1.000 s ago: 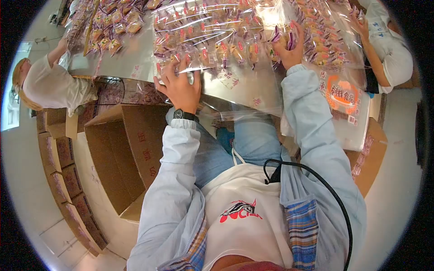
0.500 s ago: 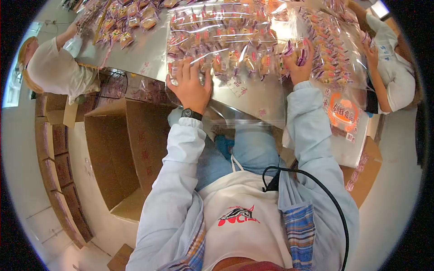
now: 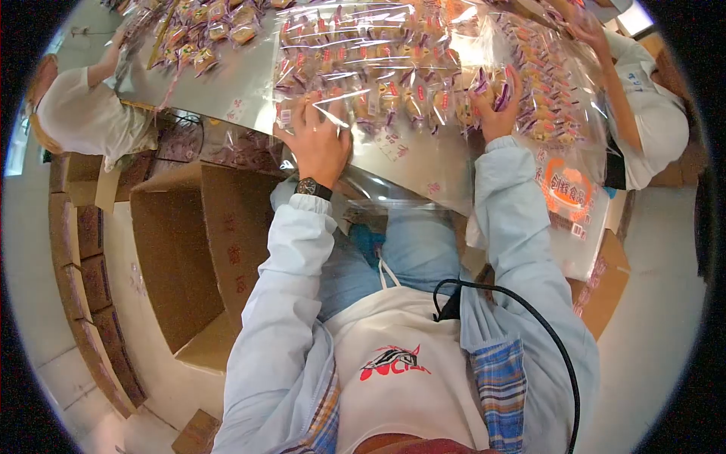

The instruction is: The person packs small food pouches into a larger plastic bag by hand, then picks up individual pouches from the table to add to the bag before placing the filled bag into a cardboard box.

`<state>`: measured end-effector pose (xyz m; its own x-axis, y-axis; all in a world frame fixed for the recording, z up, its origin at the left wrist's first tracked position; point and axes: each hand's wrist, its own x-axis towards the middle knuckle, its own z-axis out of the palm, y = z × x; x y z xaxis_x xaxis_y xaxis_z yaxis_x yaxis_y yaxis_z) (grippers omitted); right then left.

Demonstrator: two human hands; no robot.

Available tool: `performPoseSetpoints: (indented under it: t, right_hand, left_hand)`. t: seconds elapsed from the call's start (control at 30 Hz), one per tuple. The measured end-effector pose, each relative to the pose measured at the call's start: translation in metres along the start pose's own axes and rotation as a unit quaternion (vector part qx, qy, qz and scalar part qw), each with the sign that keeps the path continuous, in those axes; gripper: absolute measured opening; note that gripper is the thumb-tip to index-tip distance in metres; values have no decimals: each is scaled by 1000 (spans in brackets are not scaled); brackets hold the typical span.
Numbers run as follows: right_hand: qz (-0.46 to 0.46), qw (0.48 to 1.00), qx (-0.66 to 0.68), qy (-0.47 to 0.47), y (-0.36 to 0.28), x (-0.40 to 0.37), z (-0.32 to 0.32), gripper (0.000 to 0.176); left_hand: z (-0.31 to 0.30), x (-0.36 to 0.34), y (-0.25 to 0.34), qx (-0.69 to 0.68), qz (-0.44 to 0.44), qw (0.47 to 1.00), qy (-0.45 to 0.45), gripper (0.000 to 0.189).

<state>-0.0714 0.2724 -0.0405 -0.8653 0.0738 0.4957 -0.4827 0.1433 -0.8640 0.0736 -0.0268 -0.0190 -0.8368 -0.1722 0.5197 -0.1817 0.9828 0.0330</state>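
Note:
A large clear plastic bag [image 3: 393, 151] lies on the metal table, with rows of small wrapped snacks [image 3: 389, 94] in it. My left hand [image 3: 319, 140], with a watch at the wrist, rests on the bag's near left part, fingers spread over the lowest row. Near the bag's right side, my right hand [image 3: 497, 106] has its fingers curled round purple-edged wrapped snacks [image 3: 491, 82]. Another bag [image 3: 537, 83] of similar snacks, its lower part printed in orange, lies right beside that hand.
Loose wrapped snacks [image 3: 215, 26] lie at the table's far left. An open cardboard box [image 3: 181, 265] stands below the table edge at left, with more boxes [image 3: 94, 280] beyond. Co-workers are at the left [image 3: 83, 113] and right [image 3: 643, 113]. A black cable [image 3: 548, 318] crosses my right sleeve.
The view has shifted slightly. My hands keep nearly the same places on the bag. The right co-worker's arm has moved up and away, and the left co-worker leans lower.

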Motion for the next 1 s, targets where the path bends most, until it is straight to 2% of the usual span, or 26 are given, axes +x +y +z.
performPoseSetpoints:
  t: [0.03, 0.1, 0.23, 0.53, 0.6, 0.9, 1.0]
  right_hand:
    - [-9, 1000, -17, 5, 0, -1, 0, 98]
    - [-29, 998, -49, 12, 0, 1, 0, 98]
    - [-35, 999, -8, 15, 15, 1, 0, 91]
    - [-5, 1000, 7, 11, 0, 1, 0, 96]
    - [18, 999, 42, 7, 3, -1, 1, 97]
    - [-53, 998, -37, 22, 15, 2, 1, 97]
    - [-22, 1000, -12, 15, 12, 2, 0, 98]
  left_hand:
    - [2, 2, -2, 3, 10, 1000, 10, 44]
    - [1, 1, -1, -2, -1, 1000, -23, 45]
    - [-4, 5, 2, 3, -24, 999, -40, 47]
    - [-4, 1, 1, -22, 0, 999, 38, 40]
    - [-5, -1, 1, -33, -7, 999, 22, 41]
    - [-2, 2, 5, -31, 17, 998, 55, 49]
    - [0, 3, 6, -41, 31, 998, 42, 50]
